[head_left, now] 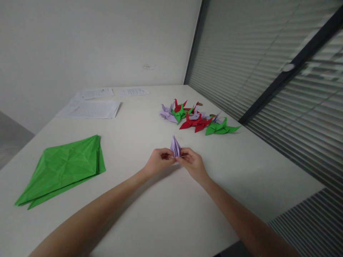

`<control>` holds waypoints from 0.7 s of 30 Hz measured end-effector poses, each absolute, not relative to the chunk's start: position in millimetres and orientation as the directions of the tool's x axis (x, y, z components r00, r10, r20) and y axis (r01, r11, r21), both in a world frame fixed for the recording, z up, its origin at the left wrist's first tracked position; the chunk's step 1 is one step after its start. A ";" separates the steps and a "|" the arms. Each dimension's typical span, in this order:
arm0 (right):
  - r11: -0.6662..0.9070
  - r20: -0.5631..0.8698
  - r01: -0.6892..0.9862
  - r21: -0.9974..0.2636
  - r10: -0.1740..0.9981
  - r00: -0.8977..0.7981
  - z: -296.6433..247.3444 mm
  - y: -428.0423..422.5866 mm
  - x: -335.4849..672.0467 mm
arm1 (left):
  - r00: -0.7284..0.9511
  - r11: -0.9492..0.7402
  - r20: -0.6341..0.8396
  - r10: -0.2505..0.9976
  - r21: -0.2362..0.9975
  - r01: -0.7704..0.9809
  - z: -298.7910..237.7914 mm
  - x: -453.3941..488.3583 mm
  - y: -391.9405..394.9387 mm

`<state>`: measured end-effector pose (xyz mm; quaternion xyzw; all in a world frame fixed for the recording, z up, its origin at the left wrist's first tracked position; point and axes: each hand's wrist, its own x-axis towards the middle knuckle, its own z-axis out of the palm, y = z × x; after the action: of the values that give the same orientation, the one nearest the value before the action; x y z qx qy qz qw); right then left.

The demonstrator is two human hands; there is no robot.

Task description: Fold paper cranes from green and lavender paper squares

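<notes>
A small lavender folded-paper piece (175, 145) stands upright near the middle of the table, its narrow tip pointing up and its layered folds showing. My left hand (160, 159) pinches its lower left side between thumb and fingers. On the lower right side, my right hand (192, 161) grips it in the same way, the thumb in front. Both thumbs come close together at the base, where the fingers partly hide the paper.
Beyond my hands to the right lie several folded paper cranes, among them a red crane (195, 121), a green crane (222, 127) and a lavender crane (167, 113). A large green folded paper (68, 162) lies at left. Printed sheets (93, 109) rest at the back left. Window blinds (257, 64) border the right.
</notes>
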<state>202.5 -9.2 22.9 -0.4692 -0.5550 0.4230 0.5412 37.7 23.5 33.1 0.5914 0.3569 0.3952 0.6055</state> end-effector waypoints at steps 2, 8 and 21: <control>0.231 0.235 0.078 -0.970 0.971 0.037 21.7 -8.3 203.6 | 0.421 -0.038 0.044 0.906 0.999 -0.022 33.6 37.2 23.6; 0.353 0.366 0.127 -0.927 0.925 0.102 16.6 -4.6 206.5 | 0.392 -0.004 0.039 0.919 0.996 -0.089 34.3 38.2 24.0; 0.256 0.246 -0.079 -0.963 0.962 0.123 19.9 -8.3 201.6 | 0.326 -0.009 0.097 0.941 0.965 -0.261 32.5 42.4 22.2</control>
<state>201.6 -8.3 19.9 -0.4356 -0.5065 0.4267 0.6097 42.4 22.2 32.5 0.5224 0.3252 0.4811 0.6244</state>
